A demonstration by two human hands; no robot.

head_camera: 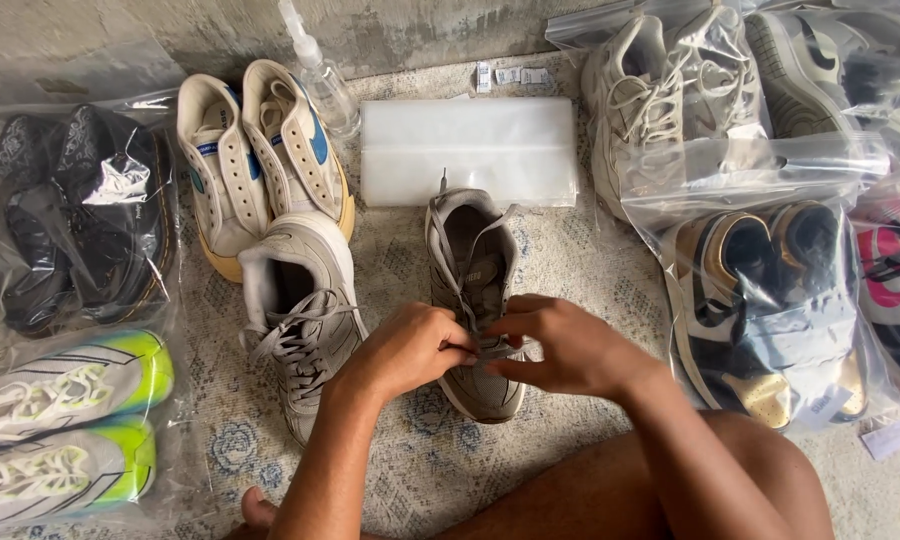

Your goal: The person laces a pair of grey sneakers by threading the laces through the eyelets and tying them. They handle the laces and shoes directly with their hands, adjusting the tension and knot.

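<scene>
Head view, L to R. Far left, a clear bag w/ black shoes (75,215) lay on the patterned rug (570,260); below it a bag w/ white and neon-yellow shoes (65,425). Next, a pair of cream sneakers w/ blue accents (260,155) stood loose, toes toward the wall, and a clear spray bottle (320,75) lay just beside them. Under that pair sat a grey sneaker (305,320), laces loose. The left hand (405,350) and right hand (570,345) met over the 2nd grey sneaker (470,290) at mid-rug; both hands were closed, fingers pinching its laces near the middle of the shoe, thumbs on top. That shoe sat upright, heel toward the wall, toe toward the person, near its mate but not touching. Behind it lay a stack of flat clear bags (470,150), w/ small white packets (510,75) at the wall edge. Right side: a bagged off-white pair (670,100), a bagged gold-and-black pair (770,300), and at the frame edge a bag w/ pink-and-black shoes (895,290).
</scene>
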